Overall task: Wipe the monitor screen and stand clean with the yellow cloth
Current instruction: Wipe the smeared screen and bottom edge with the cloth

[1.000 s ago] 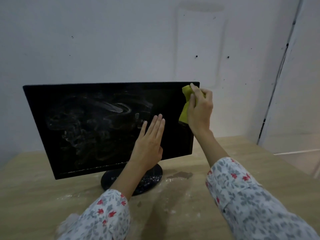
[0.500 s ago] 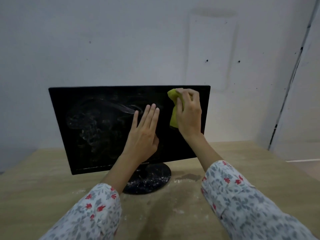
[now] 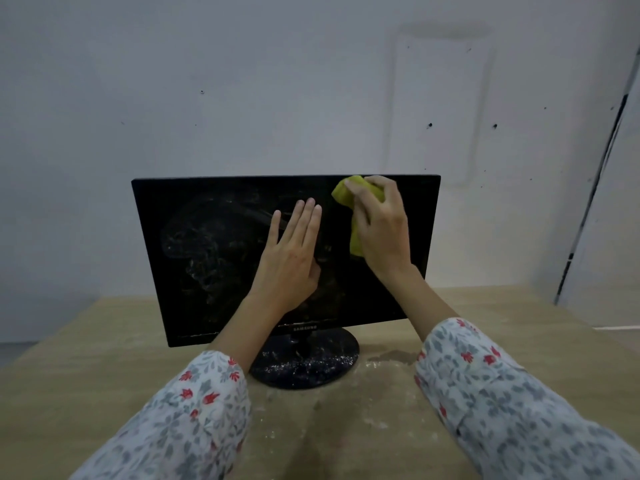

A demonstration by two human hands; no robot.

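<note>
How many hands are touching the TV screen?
2. The left hand lies flat at the middle of the screen; the right hand presses the yellow cloth near the top right.

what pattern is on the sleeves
White sleeves with grey-blue leaves and small red flowers, clear in the head view.

A bare indoor room, probably in a home. A plain white wall [image 3: 242,81] with small holes fills the upper frame. A wooden table [image 3: 69,358] spans the bottom.
</note>
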